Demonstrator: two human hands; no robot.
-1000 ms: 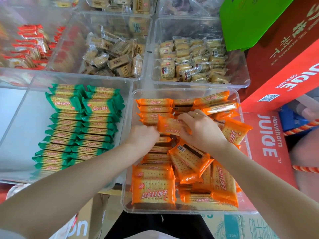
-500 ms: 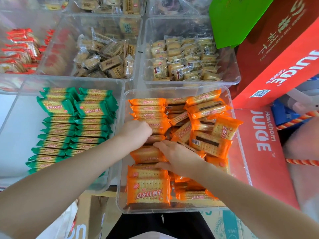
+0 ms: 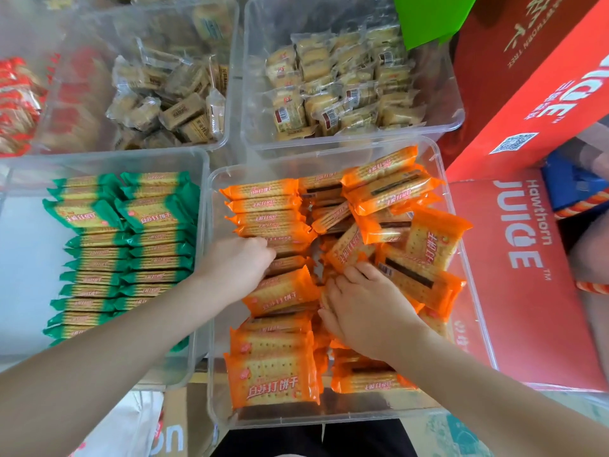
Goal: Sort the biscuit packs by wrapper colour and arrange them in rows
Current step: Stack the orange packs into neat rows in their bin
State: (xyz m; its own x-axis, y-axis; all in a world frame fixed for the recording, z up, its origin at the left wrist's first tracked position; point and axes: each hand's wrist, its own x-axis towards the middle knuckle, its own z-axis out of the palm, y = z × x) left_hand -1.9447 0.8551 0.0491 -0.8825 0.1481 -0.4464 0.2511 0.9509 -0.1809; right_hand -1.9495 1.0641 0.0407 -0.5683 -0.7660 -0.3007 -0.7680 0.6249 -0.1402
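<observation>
Inside the clear bin [image 3: 441, 179], light, crackly orange packs [image 3: 283, 291] were pressed by the left hand [image 3: 237, 268] and the right hand [image 3: 365, 308], fingers curled; best pinched edgewise.

Both hands are being held inside the clear bin [image 3: 441, 179] of orange packs [image 3: 263, 189]. The left hand [image 3: 235, 268] is being pressed against the left row; the right hand [image 3: 365, 308] is being rested on loose packs. Green packs [image 3: 155, 212] are being kept in rows in the neighbouring bin [image 3: 197, 159].
</observation>
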